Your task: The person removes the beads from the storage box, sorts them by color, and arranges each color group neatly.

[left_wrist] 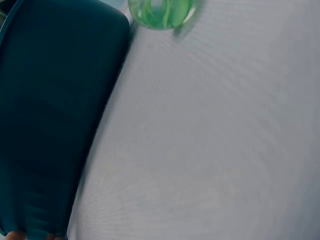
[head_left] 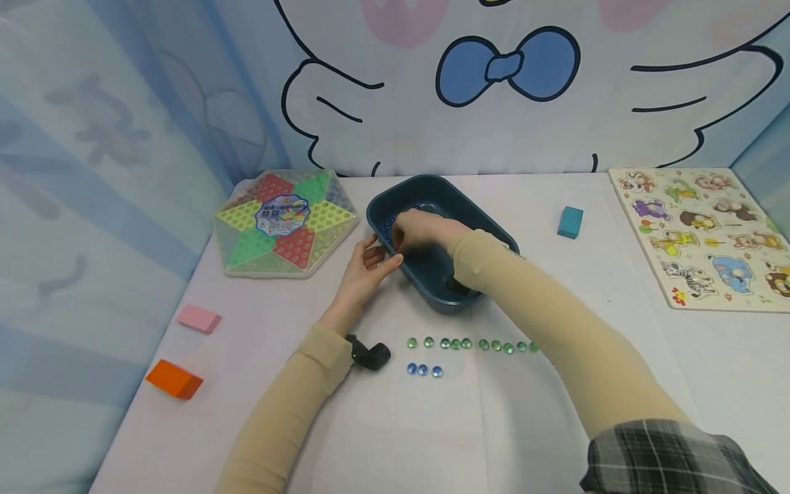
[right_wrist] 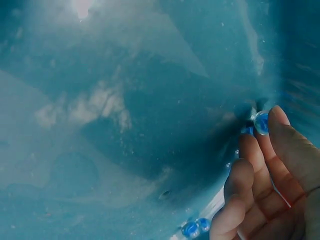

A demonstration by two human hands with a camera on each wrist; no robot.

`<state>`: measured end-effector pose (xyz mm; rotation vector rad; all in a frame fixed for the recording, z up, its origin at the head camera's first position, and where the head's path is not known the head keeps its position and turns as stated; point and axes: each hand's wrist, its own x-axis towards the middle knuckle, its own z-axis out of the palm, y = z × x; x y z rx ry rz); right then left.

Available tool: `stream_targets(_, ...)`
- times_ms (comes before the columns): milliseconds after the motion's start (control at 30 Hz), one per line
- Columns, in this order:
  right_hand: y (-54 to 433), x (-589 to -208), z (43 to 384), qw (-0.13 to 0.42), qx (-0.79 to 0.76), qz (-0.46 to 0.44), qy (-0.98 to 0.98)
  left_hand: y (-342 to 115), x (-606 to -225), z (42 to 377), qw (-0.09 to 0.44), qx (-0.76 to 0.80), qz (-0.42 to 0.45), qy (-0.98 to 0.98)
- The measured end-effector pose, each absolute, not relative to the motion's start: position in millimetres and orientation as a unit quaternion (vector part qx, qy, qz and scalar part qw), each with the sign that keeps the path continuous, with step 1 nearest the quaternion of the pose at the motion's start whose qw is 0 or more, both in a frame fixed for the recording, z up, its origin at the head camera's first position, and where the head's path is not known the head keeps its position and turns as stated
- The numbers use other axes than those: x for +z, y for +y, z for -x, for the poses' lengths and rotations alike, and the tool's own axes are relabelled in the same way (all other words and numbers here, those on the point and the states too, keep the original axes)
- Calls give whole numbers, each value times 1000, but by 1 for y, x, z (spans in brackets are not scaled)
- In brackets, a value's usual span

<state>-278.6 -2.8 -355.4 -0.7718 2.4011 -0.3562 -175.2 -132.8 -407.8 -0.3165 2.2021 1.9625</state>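
A dark blue plastic basin (head_left: 441,298) stands at the middle back of the table. My left hand (head_left: 364,271) holds its near left side, thumb at the rim and fingers against the outer wall. In the left wrist view only fingertips show, low on the basin wall (left_wrist: 55,120). Reaching inside, my right hand (head_left: 422,230) pinches a blue glass marble (right_wrist: 261,123) between thumb and fingertip near the basin's wall. More blue marbles (right_wrist: 190,229) lie on the basin floor by the fingers. In front of the basin, several green marbles (head_left: 456,344) form a row, above three blue marbles (head_left: 422,370).
Left of the basin lies a hexagonal box of coloured triangles (head_left: 284,223). A pink block (head_left: 198,319) and an orange block (head_left: 174,379) are at the left edge. Rightward are a teal block (head_left: 570,222) and an animal puzzle board (head_left: 710,240). A patterned curtain hangs behind.
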Motion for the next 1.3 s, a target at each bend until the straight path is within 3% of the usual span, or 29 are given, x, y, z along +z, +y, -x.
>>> stream_targets(667,39,-312,274,203,-233,324,894,-131,-408,177,84,646,104,752)
stream_targets(967,60,-290,238,169,-264,324,893,-130,-407,176,85,642,112,754)
stream_targets(1300,89,-293,190,172,-296,317,884,-130,-409,176,84,637,113,758)
